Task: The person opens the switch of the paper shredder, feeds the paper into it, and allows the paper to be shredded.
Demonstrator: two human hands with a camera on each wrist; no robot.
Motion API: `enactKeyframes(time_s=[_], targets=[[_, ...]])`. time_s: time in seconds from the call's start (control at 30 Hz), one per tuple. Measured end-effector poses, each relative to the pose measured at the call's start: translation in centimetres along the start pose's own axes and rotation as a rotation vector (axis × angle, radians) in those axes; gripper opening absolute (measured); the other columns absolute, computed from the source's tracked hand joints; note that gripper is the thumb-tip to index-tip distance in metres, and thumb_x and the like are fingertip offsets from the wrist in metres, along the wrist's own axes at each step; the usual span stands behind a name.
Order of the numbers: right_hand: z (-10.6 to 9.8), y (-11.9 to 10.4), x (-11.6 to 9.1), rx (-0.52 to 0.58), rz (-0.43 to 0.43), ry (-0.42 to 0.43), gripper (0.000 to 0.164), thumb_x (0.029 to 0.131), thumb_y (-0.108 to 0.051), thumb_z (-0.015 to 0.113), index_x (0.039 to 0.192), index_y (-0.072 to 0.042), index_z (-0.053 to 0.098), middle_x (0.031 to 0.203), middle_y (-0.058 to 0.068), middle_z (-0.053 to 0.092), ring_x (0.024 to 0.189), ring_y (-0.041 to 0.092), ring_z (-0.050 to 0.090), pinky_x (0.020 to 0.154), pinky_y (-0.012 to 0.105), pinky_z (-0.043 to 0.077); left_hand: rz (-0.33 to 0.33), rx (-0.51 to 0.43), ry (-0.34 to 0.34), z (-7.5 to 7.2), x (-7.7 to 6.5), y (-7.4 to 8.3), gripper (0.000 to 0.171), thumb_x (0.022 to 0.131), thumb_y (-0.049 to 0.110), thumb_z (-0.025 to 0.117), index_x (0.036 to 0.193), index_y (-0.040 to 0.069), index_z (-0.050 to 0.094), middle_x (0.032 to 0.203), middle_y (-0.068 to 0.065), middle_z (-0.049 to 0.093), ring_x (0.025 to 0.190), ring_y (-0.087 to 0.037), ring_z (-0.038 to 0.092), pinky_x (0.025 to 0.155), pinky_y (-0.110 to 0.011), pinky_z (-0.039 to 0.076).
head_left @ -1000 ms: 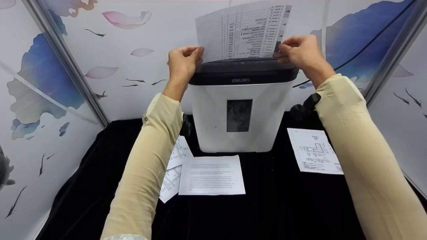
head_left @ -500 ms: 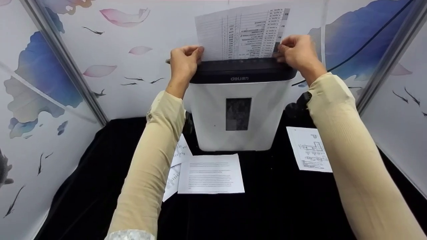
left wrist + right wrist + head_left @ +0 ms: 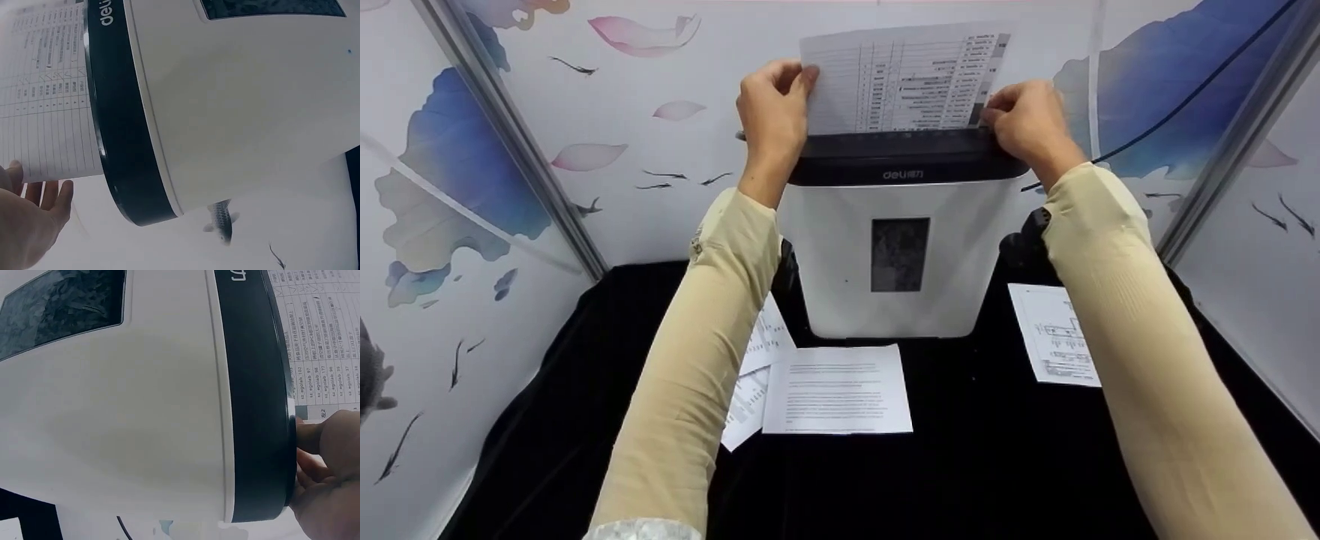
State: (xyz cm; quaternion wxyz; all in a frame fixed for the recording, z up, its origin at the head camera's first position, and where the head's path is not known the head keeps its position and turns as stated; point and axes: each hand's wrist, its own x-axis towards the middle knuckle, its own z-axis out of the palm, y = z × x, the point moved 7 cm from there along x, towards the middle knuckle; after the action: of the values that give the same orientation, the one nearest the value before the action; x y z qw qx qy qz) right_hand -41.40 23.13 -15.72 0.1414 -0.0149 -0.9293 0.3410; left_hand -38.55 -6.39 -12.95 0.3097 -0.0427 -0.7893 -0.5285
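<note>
A printed sheet of paper (image 3: 904, 79) stands upright in the top of a white paper shredder (image 3: 832, 262) with a black lid. Its lower end is hidden in the slot. My left hand (image 3: 772, 109) holds the sheet's left edge above the lid; the left wrist view has the thumb (image 3: 16, 170) on the paper's edge and the other fingers behind it. Down by the lid, my right hand (image 3: 1030, 124) pinches the sheet's right edge near a dark printed block. The right wrist view shows shreds behind the shredder's window (image 3: 67, 306).
On the black cloth (image 3: 960, 465) lies a page of text (image 3: 836, 390), overlapping other printed sheets (image 3: 746, 409) on its left. A drawing sheet (image 3: 1054, 337) is partly under my right forearm. Patterned panels surround the table; a black cable (image 3: 1174, 116) runs behind on the right.
The sheet has sunk slightly into the shredder. My left hand has moved up along its left edge. My right hand stays low by the lid.
</note>
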Motion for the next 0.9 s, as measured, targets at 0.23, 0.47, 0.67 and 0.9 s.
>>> enactKeyframes(time_s=[0.23,0.47,0.67,0.9], targets=[[0.1,-1.0,-0.2,0.129,-0.028,0.061,0.038,0.101,-0.030,0.061,0.131,-0.007,0.061,0.120,0.001,0.064,0.109,0.012,0.056,0.097,0.026,0.044,-0.051,0.105,-0.042,0.2,-0.2,-1.0,0.025,0.098,0.026,0.065,0.109,0.008,0.076,0.105,-0.006,0.075,0.087,-0.008,0.058,0.078,-0.018,0.045],[-0.2,-1.6,-0.5,0.185,-0.079,0.165,0.031,0.101,-0.028,0.062,0.119,-0.004,0.070,0.093,-0.006,0.063,0.082,0.003,0.051,0.073,0.020,0.040,-0.042,0.150,-0.069,0.4,-0.6,-1.3,0.023,0.099,0.025,0.064,0.107,0.007,0.077,0.100,-0.004,0.073,0.086,-0.010,0.057,0.074,-0.018,0.043],[0.5,-1.1,-0.6,0.090,-0.063,0.138,0.030,0.101,-0.026,0.061,0.118,-0.004,0.072,0.113,0.008,0.071,0.092,0.009,0.054,0.076,0.020,0.038,0.046,0.121,-0.026,0.0,-0.5,-0.7,0.023,0.098,0.021,0.065,0.117,0.010,0.075,0.114,-0.004,0.076,0.098,-0.010,0.067,0.082,-0.017,0.050],[1.3,-0.9,-0.5,0.055,-0.069,0.113,0.029,0.100,-0.018,0.061,0.123,-0.002,0.069,0.125,0.017,0.068,0.113,0.022,0.056,0.102,0.035,0.044,0.051,0.180,-0.068,0.5,-0.8,-1.6,0.025,0.099,0.019,0.064,0.119,0.008,0.073,0.119,-0.006,0.075,0.106,-0.012,0.070,0.091,-0.020,0.054]])
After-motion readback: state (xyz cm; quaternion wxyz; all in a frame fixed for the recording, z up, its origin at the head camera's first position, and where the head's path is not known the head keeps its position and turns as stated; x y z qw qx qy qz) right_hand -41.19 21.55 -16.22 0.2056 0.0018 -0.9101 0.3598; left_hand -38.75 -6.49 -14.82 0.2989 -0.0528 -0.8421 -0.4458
